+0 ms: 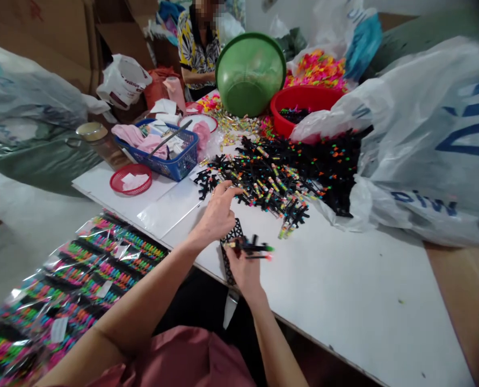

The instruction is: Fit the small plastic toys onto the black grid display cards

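My right hand (244, 271) is closed around a few small black toy guns (252, 248), whose green and orange tips point to the right. It is at the table's near edge, over a black perforated strip-like rack (234, 230) that is partly hidden by both hands. My left hand (218, 212) is just above the rack's far end, fingers apart and reaching toward the near side of the pile. In that pile (263, 172) are many black toy guns with coloured tips and patterned tubes. No object shows in the left hand.
A blue basket (183, 156) with cloths and a red dish (130, 180) are at the left. Behind the pile are a green basin (251, 75) and a red tub (304, 99). A large plastic bag (416, 161) stands right. Packed bags (102, 263) lie lower left. Another person (199, 54) sits opposite.
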`<state>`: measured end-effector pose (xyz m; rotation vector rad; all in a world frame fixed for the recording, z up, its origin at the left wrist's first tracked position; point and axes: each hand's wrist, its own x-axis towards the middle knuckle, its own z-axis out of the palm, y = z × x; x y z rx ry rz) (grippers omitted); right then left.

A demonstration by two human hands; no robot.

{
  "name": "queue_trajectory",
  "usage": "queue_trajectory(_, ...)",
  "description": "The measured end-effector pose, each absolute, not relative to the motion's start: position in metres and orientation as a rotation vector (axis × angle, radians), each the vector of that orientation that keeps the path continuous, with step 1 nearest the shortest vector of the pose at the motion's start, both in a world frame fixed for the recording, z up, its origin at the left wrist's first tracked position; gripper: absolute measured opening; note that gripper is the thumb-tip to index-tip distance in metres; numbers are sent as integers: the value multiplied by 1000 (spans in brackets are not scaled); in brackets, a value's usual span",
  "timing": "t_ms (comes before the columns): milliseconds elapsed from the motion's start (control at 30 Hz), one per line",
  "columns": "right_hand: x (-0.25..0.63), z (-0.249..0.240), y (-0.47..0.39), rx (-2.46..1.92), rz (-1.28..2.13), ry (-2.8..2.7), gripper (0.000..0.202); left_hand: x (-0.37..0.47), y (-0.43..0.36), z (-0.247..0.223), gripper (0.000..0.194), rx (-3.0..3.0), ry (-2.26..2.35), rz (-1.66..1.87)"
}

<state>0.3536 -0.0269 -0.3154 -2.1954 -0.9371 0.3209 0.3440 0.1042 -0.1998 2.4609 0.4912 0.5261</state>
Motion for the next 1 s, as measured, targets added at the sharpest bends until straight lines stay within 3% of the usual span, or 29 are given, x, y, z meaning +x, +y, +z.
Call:
queue_trajectory(133,346,-304,-5,-2378,294,-986,19,345,109,-200,58,2431,520,593)
queue_trajectory(233,343,-296,7,-2498,285,-1025,20,345,106,-199,40,2422,613,729)
queue_trajectory(433,413,-281,-26,-2217,698,-1112,19,346,91,-198,37,2633,647,592)
queue_trajectory(600,481,-277,-47,-2814,165,-578,27,346,94,-194,40,2493,625,653)
queue_trajectory(767,488,-285,-64,-2806,290,-527,28,302,120,-214,30,2232,803,942)
queue_trajectory(900,448,-289,-80,-2444,336,-508,42,265,124,-265,23,2464,636,397)
queue_trajectory(1000,395,-297,-73,-2134,417,-644,42,264,108,-293,30,2640,456,154)
